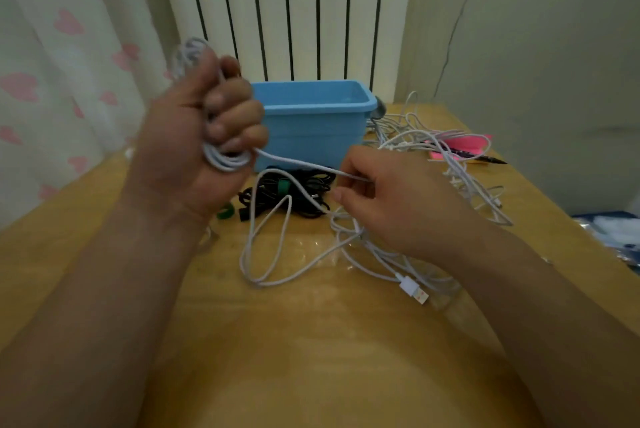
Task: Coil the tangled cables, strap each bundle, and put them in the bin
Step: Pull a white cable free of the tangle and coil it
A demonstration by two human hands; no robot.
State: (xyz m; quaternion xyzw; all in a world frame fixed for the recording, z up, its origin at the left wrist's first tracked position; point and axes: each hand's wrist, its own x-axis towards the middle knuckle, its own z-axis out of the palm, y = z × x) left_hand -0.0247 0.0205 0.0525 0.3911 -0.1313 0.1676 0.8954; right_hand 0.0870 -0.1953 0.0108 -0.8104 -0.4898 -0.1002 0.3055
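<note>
My left hand (207, 130) is raised above the table and grips a partly wound coil of white cable (225, 159), loops showing above and below the fist. From the coil a taut strand runs right to my right hand (391, 195), which pinches it. The rest of that white cable (273, 254) lies in loose loops on the table, ending in a USB plug (414, 291). A black cable bundle (294, 192) with a green strap lies in front of the blue bin (318, 105). A green strap roll (225, 211) sits beside my left wrist.
More tangled white cables (433, 140) lie right of the bin, over pink sticky notes (464, 147) and a pen (485, 159). The wooden table (311, 341) ends at the right near a grey wall. A radiator (287, 12) and a curtain stand behind.
</note>
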